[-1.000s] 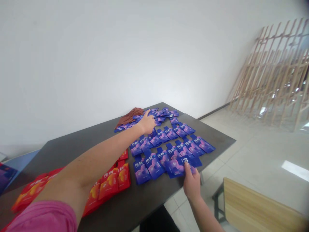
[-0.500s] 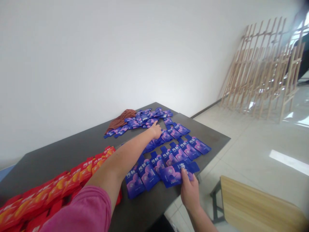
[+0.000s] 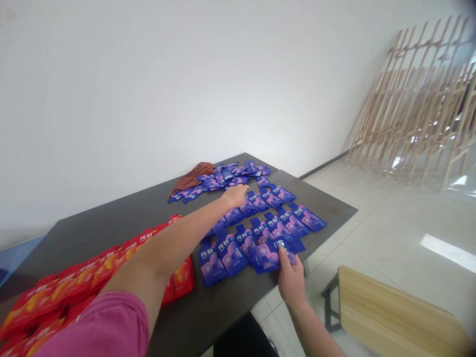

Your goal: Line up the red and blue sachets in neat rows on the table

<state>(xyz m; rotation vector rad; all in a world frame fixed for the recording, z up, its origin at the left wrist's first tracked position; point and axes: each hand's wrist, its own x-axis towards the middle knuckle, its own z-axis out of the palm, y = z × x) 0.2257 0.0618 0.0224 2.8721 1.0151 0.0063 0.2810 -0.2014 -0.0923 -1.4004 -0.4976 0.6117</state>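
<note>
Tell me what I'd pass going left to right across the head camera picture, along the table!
Red packets → blue packets → dark table corner → shiny tile floor

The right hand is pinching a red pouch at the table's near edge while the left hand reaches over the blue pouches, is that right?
Not quite: the head view shows the right hand pinching a blue pouch, not a red one, at the table's near edge, while the left hand reaches over the blue pouches.
</note>
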